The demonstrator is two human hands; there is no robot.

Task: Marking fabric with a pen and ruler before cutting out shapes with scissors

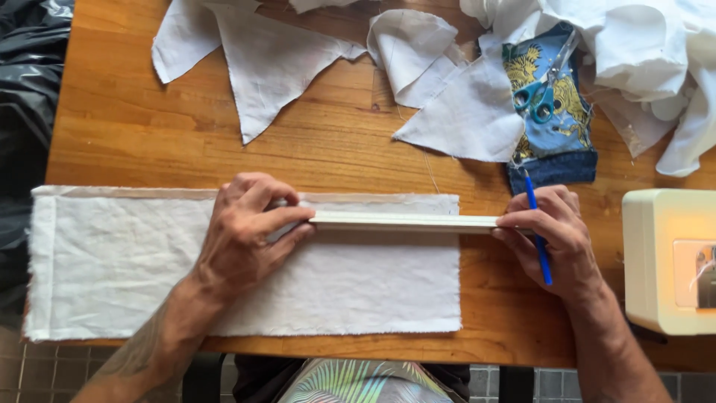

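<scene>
nearest camera: lap in leaf-print cloth [358,382] at the bottom edge, under the desk [127,127] rim; forearms come up from there.
white cloth strip [149,261]: long rectangle flat on the desk, long axis left-right, near edge close to the desk's front rim, left end folded over.
ruler [403,221]: pale, thin, lying flat; long axis left-right, parallel to the strip's far edge and just inside it. Right end sticks out past the strip's right edge over bare wood.
left hand [242,239]: palm down on the strip, fingers curled round the ruler's left end, pinching and pressing it down.
right hand [556,235]: fingertips pressing on the ruler's right end, off the cloth; also gripping a blue pen [538,239] between the fingers, pen pointing away from the person, tip at the far side, not touching the cloth.
key relation: ruler spans between the two hands, one hand per end; pen hand is at the right end, so the pen is nearer the ruler's right end and the strip's right edge; rest of the ruler's edge runs away to the left toward the left hand.
scissors [544,93]: teal handles, lying on a blue and yellow printed cloth [556,127], far right, well apart from both hands.
white scraps [268,60]: triangles and crumpled pieces along the far side of the desk.
sewing machine [667,257]: cream body at the right edge, just beside the right hand.
black plastic [26,89]: off the desk's left side.
</scene>
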